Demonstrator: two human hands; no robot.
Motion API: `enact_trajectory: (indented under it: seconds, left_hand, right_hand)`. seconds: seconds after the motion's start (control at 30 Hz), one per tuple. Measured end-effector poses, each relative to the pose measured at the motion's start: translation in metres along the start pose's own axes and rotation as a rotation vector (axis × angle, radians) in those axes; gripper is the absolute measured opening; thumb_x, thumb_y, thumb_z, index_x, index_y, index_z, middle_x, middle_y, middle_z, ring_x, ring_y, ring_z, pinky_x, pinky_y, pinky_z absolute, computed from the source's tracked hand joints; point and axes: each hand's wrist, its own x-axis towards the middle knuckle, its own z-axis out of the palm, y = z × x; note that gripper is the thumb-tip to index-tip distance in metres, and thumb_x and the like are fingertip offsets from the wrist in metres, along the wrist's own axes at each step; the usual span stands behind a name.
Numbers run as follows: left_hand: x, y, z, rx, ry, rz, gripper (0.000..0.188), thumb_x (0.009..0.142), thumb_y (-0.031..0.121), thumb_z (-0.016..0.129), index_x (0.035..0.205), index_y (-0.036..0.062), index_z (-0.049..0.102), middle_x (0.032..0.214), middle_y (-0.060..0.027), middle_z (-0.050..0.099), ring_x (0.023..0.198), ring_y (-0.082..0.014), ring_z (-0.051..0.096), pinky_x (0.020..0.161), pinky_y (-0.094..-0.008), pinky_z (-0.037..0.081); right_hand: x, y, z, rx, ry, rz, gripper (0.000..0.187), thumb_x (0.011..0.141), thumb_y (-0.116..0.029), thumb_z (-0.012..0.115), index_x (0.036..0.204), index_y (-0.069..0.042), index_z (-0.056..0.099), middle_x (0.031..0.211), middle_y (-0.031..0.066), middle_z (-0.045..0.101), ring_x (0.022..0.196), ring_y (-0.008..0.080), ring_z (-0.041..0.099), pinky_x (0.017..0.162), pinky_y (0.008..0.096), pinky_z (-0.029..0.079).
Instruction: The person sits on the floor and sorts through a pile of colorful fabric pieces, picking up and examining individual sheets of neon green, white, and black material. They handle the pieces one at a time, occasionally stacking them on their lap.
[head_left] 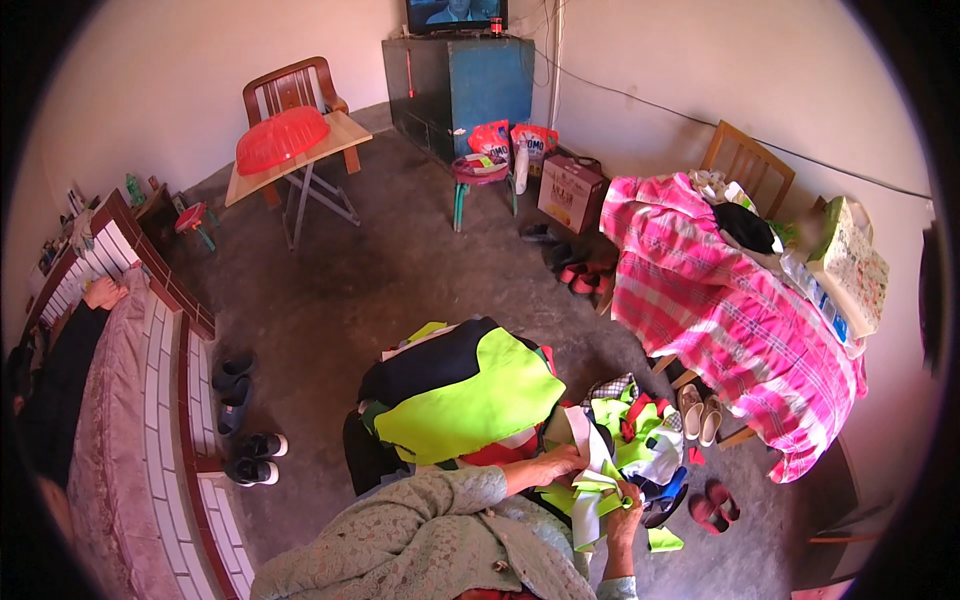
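Left hand (563, 461) and right hand (626, 508) pinch lime-and-white fabric strips (587, 508) between them; likely light, limp, soft; best gripped near edges.

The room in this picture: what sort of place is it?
Most likely a room in someone's home: a television sits on a blue cabinet, pink bedding covers a raised platform, and dark slippers lie beside it.

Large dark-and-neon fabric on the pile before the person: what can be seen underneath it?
Red cloth shows along the near edge of the large fabric, and a neon-yellow scrap sticks out at its far left. Whatever lies beneath its middle is covered.
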Motion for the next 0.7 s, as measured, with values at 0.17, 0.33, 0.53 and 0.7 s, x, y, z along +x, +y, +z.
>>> enact_trajectory:
  seconds: [0.17,0.33,0.53,0.7]
  left_hand:
    - [0.001,-0.002,0.004,-0.051,-0.008,-0.006,0.023,0.079,0.022,0.061,0.093,0.0049,0.063,0.082,-0.0056,0.065,0.069,-0.0165,0.063,0.058,-0.0339,0.054]
    - [0.002,-0.006,-0.001,-0.057,-0.037,-0.034,0.017,0.081,0.018,0.06,0.093,0.0074,0.063,0.087,-0.0028,0.063,0.074,-0.0155,0.06,0.061,-0.0324,0.051]
    - [0.021,-0.027,-0.007,-0.055,-0.048,0.077,0.02,0.083,0.018,0.06,0.1,0.008,0.061,0.09,0.0003,0.061,0.077,-0.0109,0.057,0.062,-0.0283,0.048]
    - [-0.001,-0.005,0.003,0.082,-0.077,0.14,0.024,0.078,0.019,0.065,0.098,0.0043,0.063,0.085,0.0009,0.061,0.076,-0.0066,0.054,0.064,-0.0237,0.043]
  right_hand:
    - [-0.003,-0.001,0.002,0.141,0.044,0.047,0.022,0.083,-0.019,0.059,0.092,0.0,0.061,0.085,0.008,0.057,0.082,0.0194,0.052,0.077,0.0327,0.04]
    - [-0.004,0.004,-0.005,0.412,0.038,0.35,0.025,0.085,-0.029,0.055,0.083,-0.004,0.06,0.076,0.0001,0.052,0.073,0.0109,0.044,0.067,0.0281,0.037]
    - [-0.004,0.015,-0.011,0.601,0.0,0.316,0.02,0.08,-0.022,0.06,0.086,-0.003,0.06,0.082,0.0005,0.055,0.077,0.0114,0.047,0.072,0.0266,0.038]
    - [0.001,-0.006,-0.01,0.47,-0.064,0.323,0.024,0.075,-0.017,0.062,0.095,-0.003,0.059,0.087,0.0025,0.057,0.078,0.0124,0.051,0.074,0.0254,0.041]
